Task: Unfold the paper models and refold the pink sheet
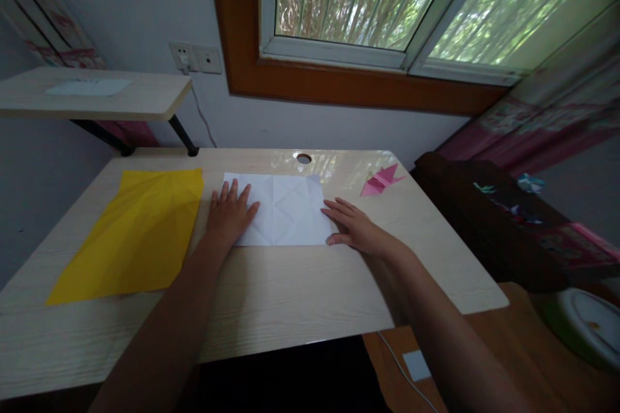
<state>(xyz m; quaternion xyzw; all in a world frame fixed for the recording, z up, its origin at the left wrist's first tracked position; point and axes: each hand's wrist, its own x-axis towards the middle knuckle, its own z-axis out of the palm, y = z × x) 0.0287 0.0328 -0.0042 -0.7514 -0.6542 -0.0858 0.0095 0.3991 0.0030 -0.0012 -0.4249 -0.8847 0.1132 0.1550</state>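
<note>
Two flat hands press the creased white sheet (283, 210): left hand (228, 214) and right hand (355, 227) open-palmed, gripping nothing. Creases are in, a pink folded figure (381, 181) sits finished nearby, and the yellow sheet (140, 232) lies unfolded.

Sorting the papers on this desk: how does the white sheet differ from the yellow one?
The white sheet lies under both hands, the left hand on its left edge and the right hand at its right corner; the yellow sheet lies untouched to the left. The white sheet shows clear crease lines; the yellow sheet's creases are fainter. The yellow sheet looks larger. Both lie flat on the desk.
</note>
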